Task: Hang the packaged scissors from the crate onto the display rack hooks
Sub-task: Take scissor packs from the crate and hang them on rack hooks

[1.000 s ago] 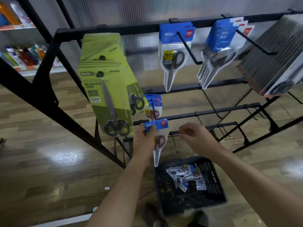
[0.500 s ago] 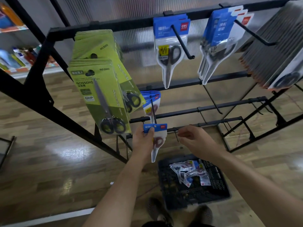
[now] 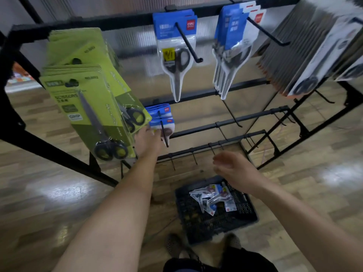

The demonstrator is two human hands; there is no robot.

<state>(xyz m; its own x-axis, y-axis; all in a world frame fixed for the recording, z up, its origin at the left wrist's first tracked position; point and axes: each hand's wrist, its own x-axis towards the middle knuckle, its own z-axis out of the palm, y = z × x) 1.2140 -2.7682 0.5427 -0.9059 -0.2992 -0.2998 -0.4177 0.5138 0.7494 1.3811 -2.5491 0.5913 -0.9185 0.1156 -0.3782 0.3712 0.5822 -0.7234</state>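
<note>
Facing a black display rack (image 3: pixel 255 117) from above, over a wooden floor (image 3: pixel 49 203). With the left hand (image 3: pixel 147 141) stretched forward to the left end of the rack's middle rail, touching a small bunch of blue-topped scissors packs (image 3: pixel 157 109) hung there on a hook (image 3: pixel 164 138), just under the lower right corner of the green scissors cards (image 3: pixel 84 107). Cannot tell whether pinching the front pack or only laid against its left edge, with the fingertips blurred and partly hidden. Holding nothing in the right hand (image 3: pixel 233 169), fingers loose and relaxed, in mid-air in front of the lowest rail and above the far edge of the black crate (image 3: pixel 247 209). Down in the crate, toward its far edge, a loose heap of packaged scissors (image 3: pixel 210 197) lying flat. Along the top rail, larger blue packs (image 3: pixel 174 26) on one hook near the middle, a second blue set (image 3: pixel 231 36) to their right, and a thick grey stack (image 3: pixel 306 52) at the right end. At the crate's near edge, two dark shoes (image 3: pixel 174 246).
</note>
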